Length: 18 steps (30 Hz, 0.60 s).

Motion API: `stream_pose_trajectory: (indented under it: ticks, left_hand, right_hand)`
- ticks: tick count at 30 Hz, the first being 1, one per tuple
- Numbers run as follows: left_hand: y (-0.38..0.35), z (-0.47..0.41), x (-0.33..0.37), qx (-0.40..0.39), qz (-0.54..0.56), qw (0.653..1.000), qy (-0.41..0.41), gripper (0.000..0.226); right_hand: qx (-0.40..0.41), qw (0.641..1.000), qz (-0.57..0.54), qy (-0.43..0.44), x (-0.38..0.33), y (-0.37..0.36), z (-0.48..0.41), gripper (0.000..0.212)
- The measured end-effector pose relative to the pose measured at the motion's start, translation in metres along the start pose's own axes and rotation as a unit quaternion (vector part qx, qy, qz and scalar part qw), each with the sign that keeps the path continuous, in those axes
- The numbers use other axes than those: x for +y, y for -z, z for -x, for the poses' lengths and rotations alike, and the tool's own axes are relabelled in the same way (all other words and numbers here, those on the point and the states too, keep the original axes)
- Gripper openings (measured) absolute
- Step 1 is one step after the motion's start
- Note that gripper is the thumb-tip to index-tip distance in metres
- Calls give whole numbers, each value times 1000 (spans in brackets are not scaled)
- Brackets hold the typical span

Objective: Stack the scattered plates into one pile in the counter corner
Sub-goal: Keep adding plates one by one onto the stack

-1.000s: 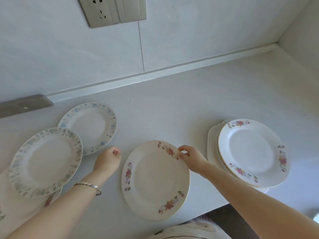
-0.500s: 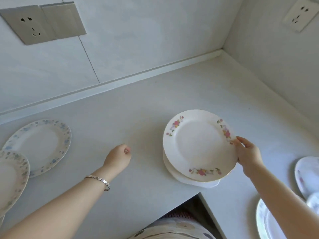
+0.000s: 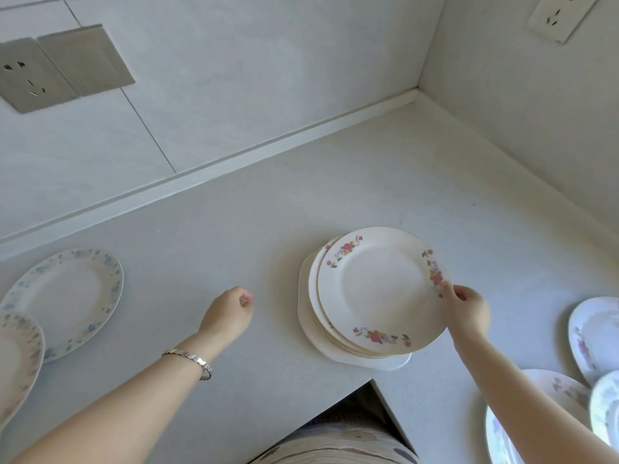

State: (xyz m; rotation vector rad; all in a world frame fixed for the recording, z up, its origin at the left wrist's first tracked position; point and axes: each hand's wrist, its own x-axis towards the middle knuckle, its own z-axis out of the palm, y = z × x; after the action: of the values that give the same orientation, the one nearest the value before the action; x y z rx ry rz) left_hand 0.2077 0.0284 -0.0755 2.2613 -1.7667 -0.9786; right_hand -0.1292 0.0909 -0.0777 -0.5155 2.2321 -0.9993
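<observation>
Against the frame half a second back, I note the white round china plate with pink flower sprays and a gilt rim (image 3: 378,286) sits further right over the pile of matching plates (image 3: 316,296). Several rims now show at the pile's left side, where before only the bottom plate showed. The left hand (image 3: 227,313) is unchanged in pose.

The right hand (image 3: 469,309) pinches the plate's right rim, thumb on top over a flower spray, fingers curled beneath. The left hand hangs left of the pile, fingers curled under into a fist, holding nothing; a silver link bracelet (image 3: 191,358) sits on its wrist.

The held plate is face up and near level. Being round, it has no long axis. Its sprays lie at upper left, right and lower edge. I cannot tell whether it rests on the pile.

The pile stands right of frame centre on a white squarish plate (image 3: 335,354), near the pale grey counter (image 3: 234,229) front edge, where that edge turns an inner corner. Bare counter runs from the pile to the wall corner (image 3: 417,92) at upper right, well apart. A blue-flowered plate (image 3: 67,299) lies at left, and more plates (image 3: 593,333) at lower right.
</observation>
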Motion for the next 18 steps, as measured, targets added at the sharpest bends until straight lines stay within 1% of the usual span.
stream_pose_trajectory:
  ticks: [1, 3, 5, 8, 10, 12, 13, 14, 15, 16, 17, 18]
  left_hand:
    - [0, 0, 0, 0, -1, 1000, 2, 24]
    - [-2, -1, 0, -3, -4, 1000, 5, 24]
    - [-4, -2, 0, -6, -4, 1000, 7, 24]
    - [-6, -3, 1, -13, -4, 1000, 10, 23]
    - [-8, -4, 2, -16, -7, 1000, 8, 23]
    - [-9, -4, 2, -19, -10, 1000, 6, 23]
    - [-10, -5, 2, -20, -9, 1000, 5, 23]
    - [-10, -5, 2, -22, -9, 1000, 4, 24]
    - [-10, -6, 1, -24, -9, 1000, 3, 24]
    - [-11, -6, 0, -26, -10, 1000, 3, 24]
    - [-11, -6, -2, -29, -9, 1000, 4, 25]
    - [-10, -5, -5, -31, -7, 999, 7, 25]
  right_hand:
    - [-10, 1000, 19, 8, 2, -1, 0, 31]
    - [-12, 999, 48, 13, 5, -5, -1, 22]
    - [1, 997, 74, 15, 7, -9, -1, 28]
    - [-10, 995, 101, 23, 8, -15, 3, 29]
    - [-10, 995, 96, 23, 10, -17, 4, 38]
    - [-12, 995, 103, 11, 5, -17, 10, 38]
    - [-13, 991, 132, 20, 2, -17, 13, 40]
    - [-13, 980, 194, 45, -2, -16, 17, 46]
    - [-7, 956, 279, 91, -6, -16, 21, 51]
    - [-3, 921, 360, 151, -11, -18, 25, 55]
    - [-8, 889, 408, 208, -17, -21, 30, 55]
    - [-36, 868, 429, 249, -24, -27, 36, 52]
